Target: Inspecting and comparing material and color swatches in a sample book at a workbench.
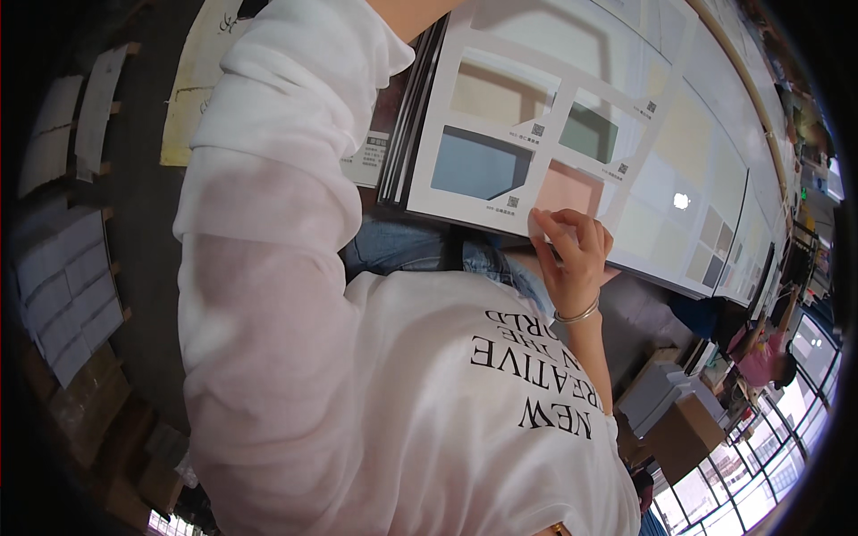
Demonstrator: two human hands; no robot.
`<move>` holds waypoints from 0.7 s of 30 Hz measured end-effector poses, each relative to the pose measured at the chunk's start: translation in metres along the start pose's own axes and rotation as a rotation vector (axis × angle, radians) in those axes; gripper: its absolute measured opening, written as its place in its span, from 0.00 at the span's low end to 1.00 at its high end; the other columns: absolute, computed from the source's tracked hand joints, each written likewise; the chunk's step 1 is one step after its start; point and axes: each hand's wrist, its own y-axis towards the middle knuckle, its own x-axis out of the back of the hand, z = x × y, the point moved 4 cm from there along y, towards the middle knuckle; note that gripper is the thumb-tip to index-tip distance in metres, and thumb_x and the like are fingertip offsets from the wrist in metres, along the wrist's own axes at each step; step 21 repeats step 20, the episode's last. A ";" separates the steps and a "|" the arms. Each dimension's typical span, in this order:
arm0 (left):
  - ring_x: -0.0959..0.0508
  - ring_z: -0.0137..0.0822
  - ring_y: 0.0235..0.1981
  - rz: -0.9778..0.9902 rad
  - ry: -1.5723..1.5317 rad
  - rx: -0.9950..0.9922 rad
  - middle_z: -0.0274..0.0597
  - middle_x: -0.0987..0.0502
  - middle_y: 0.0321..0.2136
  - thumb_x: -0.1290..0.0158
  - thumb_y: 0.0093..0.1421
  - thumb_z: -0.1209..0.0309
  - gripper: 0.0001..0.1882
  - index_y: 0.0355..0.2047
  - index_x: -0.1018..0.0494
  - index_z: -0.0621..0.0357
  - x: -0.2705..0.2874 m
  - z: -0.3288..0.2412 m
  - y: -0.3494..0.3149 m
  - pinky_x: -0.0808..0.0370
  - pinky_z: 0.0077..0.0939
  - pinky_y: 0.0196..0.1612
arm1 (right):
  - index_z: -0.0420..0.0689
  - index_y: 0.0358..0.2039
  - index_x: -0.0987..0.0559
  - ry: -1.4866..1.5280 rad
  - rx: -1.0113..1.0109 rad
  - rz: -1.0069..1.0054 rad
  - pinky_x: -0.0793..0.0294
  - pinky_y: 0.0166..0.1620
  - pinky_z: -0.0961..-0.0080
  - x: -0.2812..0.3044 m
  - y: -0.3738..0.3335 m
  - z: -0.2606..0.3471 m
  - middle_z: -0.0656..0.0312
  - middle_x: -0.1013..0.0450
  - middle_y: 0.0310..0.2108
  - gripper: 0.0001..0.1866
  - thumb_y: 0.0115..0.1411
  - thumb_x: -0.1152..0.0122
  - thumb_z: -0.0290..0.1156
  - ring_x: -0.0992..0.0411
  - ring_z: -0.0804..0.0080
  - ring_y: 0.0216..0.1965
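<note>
My right hand (576,255), with a bracelet (579,313) at its wrist, is at the near edge of a swatch book page (456,204). Its fingers are bent and closed, thumb and fingertips at that edge beside the pink swatch (570,189). White frames with cut-out windows hold blue (481,163), green (590,132) and cream (500,92) swatches. My left arm, in a white sleeve (268,196), reaches up past the book's left side. Only its bare forearm (413,12) shows at the top edge; the left hand lies outside the view.
More pale swatch boards (679,196) lie on the table to the right. Stacked dark-edged boards (416,116) are under the page's left side. Paper stacks (67,277) stand at far left. A cardboard box (684,433) and another person in pink (760,353) are at the right.
</note>
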 end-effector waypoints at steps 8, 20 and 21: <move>0.20 0.48 0.41 0.036 -0.004 0.005 0.48 0.18 0.38 0.38 0.51 0.64 0.12 0.37 0.16 0.44 -0.011 0.001 -0.004 0.24 0.41 0.47 | 0.54 0.44 0.18 -0.011 -0.012 0.029 0.40 0.46 0.67 -0.004 -0.002 -0.004 0.67 0.26 0.37 0.22 0.46 0.31 0.24 0.29 0.68 0.39; 0.20 0.48 0.43 0.014 -0.010 -0.009 0.49 0.18 0.39 0.36 0.49 0.65 0.13 0.36 0.17 0.51 -0.019 0.013 -0.010 0.24 0.40 0.48 | 0.54 0.44 0.17 -0.009 -0.018 0.057 0.41 0.47 0.66 -0.006 -0.004 -0.005 0.66 0.26 0.38 0.21 0.47 0.31 0.24 0.29 0.68 0.40; 0.20 0.48 0.43 0.014 -0.010 -0.009 0.49 0.18 0.39 0.36 0.49 0.65 0.13 0.36 0.17 0.51 -0.019 0.013 -0.010 0.24 0.40 0.48 | 0.54 0.44 0.17 -0.009 -0.018 0.057 0.41 0.47 0.66 -0.006 -0.004 -0.005 0.66 0.26 0.38 0.21 0.47 0.31 0.24 0.29 0.68 0.40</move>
